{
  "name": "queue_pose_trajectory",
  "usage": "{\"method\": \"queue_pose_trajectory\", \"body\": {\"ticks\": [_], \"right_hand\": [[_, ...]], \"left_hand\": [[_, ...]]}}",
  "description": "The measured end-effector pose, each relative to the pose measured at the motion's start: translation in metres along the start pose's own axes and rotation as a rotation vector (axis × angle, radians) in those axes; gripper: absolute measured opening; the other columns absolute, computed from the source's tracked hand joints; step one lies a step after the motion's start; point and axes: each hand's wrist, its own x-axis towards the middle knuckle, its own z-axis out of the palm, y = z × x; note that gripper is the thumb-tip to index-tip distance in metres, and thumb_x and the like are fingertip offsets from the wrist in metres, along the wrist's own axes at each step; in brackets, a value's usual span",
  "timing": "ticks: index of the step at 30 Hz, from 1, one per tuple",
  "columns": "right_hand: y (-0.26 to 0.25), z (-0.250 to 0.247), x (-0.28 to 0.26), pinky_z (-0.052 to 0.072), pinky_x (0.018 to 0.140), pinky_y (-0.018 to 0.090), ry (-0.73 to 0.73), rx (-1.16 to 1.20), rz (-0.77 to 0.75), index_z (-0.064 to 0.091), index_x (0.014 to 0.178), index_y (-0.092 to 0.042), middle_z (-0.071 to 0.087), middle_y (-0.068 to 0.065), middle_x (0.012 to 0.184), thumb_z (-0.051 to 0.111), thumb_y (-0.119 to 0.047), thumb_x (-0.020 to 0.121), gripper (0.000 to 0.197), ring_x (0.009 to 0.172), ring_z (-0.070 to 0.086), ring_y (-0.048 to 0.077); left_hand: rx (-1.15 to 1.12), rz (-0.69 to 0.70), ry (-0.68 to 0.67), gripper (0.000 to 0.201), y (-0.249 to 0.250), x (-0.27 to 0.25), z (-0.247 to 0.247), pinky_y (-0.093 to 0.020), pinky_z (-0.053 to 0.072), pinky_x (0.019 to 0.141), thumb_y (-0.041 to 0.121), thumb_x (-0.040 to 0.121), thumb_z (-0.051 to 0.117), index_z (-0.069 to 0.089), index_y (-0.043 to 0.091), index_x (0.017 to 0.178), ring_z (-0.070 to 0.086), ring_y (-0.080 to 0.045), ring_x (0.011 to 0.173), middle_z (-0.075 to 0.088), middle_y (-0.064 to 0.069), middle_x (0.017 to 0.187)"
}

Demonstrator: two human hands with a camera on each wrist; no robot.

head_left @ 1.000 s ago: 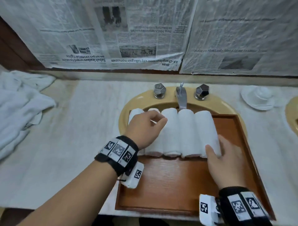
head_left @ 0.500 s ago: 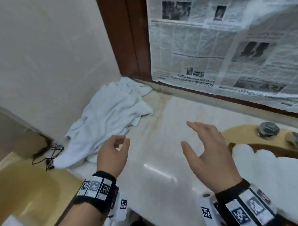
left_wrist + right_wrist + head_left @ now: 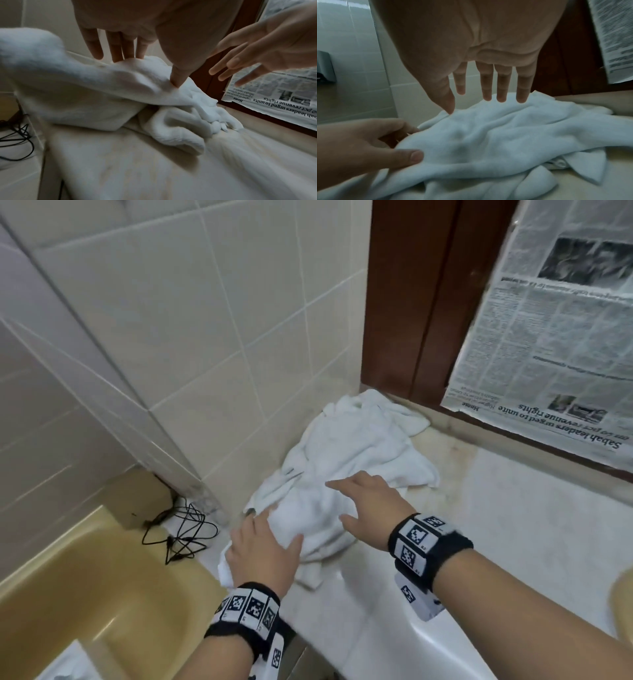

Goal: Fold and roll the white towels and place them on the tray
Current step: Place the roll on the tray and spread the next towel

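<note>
Two spread hands, left hand (image 3: pixel 262 553) and right hand (image 3: pixel 368 505), touch white towels (image 3: pixel 356 453).

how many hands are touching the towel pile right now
2: the left hand presses the towel pile at its near left edge; the right hand is on its top, fingers straight.

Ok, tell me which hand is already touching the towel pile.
The left hand: its thumb presses into the towel pile, while the right hand seems to hover above it, fingers spread.
</note>
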Motion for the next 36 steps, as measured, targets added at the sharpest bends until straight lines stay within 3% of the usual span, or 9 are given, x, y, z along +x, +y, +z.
{"method": "queue_pose_trajectory", "body": {"ticks": [3, 8, 13, 17, 22, 27, 30, 34, 36], "right_hand": [[-0.021, 0.009, 0.021, 0.04, 0.109, 0.044, -0.079, -0.051, -0.026, 0.031, 0.154, -0.046, 0.039, -0.002, 0.149, 0.059, -0.03, 0.095, 0.067, 0.135, 0.038, 0.024], [-0.043, 0.016, 0.041, 0.041, 0.107, 0.043, -0.08, -0.096, -0.094, 0.03, 0.153, -0.05, 0.035, 0.002, 0.153, 0.058, -0.027, 0.096, 0.068, 0.137, 0.037, 0.025], [-0.05, 0.003, 0.049, 0.04, 0.107, 0.043, -0.02, -0.048, -0.122, 0.05, 0.138, -0.05, 0.042, -0.004, 0.143, 0.06, -0.028, 0.092, 0.052, 0.13, 0.041, 0.022], [-0.048, -0.031, 0.049, 0.041, 0.097, 0.044, 0.122, -0.104, -0.127, 0.064, 0.12, -0.039, 0.051, -0.006, 0.128, 0.059, -0.033, 0.094, 0.027, 0.119, 0.046, 0.023], [-0.043, -0.09, 0.026, 0.038, 0.087, 0.042, 0.445, -0.08, -0.148, 0.067, 0.106, -0.034, 0.056, -0.007, 0.111, 0.068, -0.03, 0.088, 0.018, 0.106, 0.05, 0.022], [-0.041, -0.138, -0.019, 0.046, 0.085, 0.048, 0.676, -0.076, -0.141, 0.065, 0.099, -0.028, 0.058, -0.008, 0.101, 0.06, -0.023, 0.084, 0.017, 0.097, 0.053, 0.021], [-0.034, -0.169, -0.055, 0.049, 0.082, 0.052, 0.827, 0.006, -0.078, 0.062, 0.096, -0.028, 0.06, -0.005, 0.094, 0.056, -0.024, 0.085, 0.013, 0.092, 0.057, 0.022], [-0.032, -0.203, -0.107, 0.047, 0.079, 0.034, 0.987, -0.003, -0.033, 0.063, 0.093, -0.025, 0.065, -0.008, 0.091, 0.062, -0.021, 0.088, 0.006, 0.089, 0.058, 0.013], [-0.032, -0.215, -0.132, 0.046, 0.078, 0.025, 1.058, -0.017, -0.005, 0.066, 0.092, -0.022, 0.066, -0.01, 0.089, 0.066, -0.021, 0.088, 0.004, 0.088, 0.059, 0.008]], "left_hand": [[0.043, 0.056, -0.067, 0.055, -0.018, 0.003, -0.003, -0.047, 0.04, 0.106, 0.072, 0.09, 0.048, 0.056, 0.034, 0.129, 0.045, -0.024, 0.129, 0.05, 0.005, 0.145], [-0.19, 0.26, 0.081, 0.019, -0.027, 0.001, -0.025, -0.043, 0.046, 0.09, 0.044, 0.092, 0.067, 0.066, 0.031, 0.106, 0.057, -0.022, 0.103, 0.062, 0.011, 0.102], [-0.331, 0.482, 0.198, 0.016, -0.018, 0.005, -0.059, -0.028, 0.045, 0.072, 0.025, 0.088, 0.076, 0.07, 0.025, 0.103, 0.049, -0.01, 0.083, 0.054, 0.012, 0.092], [-0.436, 0.479, 0.22, 0.014, -0.007, 0.011, -0.09, -0.024, 0.042, 0.058, 0.027, 0.091, 0.073, 0.067, 0.028, 0.104, 0.049, -0.007, 0.067, 0.048, 0.015, 0.09], [-0.486, 0.482, 0.162, 0.019, 0.007, 0.024, -0.106, -0.015, 0.035, 0.056, 0.047, 0.08, 0.08, 0.068, 0.037, 0.091, 0.051, -0.009, 0.07, 0.045, 0.012, 0.069], [-0.541, 0.452, 0.189, 0.025, 0.03, 0.048, -0.083, -0.016, 0.036, 0.063, 0.014, 0.076, 0.088, 0.078, 0.033, 0.088, 0.051, -0.006, 0.068, 0.05, 0.015, 0.077], [-0.582, 0.455, 0.149, 0.021, 0.047, 0.054, -0.073, -0.022, 0.036, 0.069, 0.011, 0.083, 0.08, 0.078, 0.031, 0.09, 0.054, -0.012, 0.075, 0.053, 0.014, 0.082], [-0.754, 0.452, 0.033, 0.026, 0.074, 0.05, -0.07, -0.029, 0.041, 0.087, 0.021, 0.09, 0.077, 0.066, 0.044, 0.086, 0.056, -0.013, 0.098, 0.06, 0.013, 0.1], [-0.841, 0.436, 0.014, 0.02, 0.087, 0.044, -0.068, -0.031, 0.044, 0.086, 0.023, 0.092, 0.075, 0.066, 0.04, 0.087, 0.058, -0.009, 0.098, 0.063, 0.013, 0.101]]}}
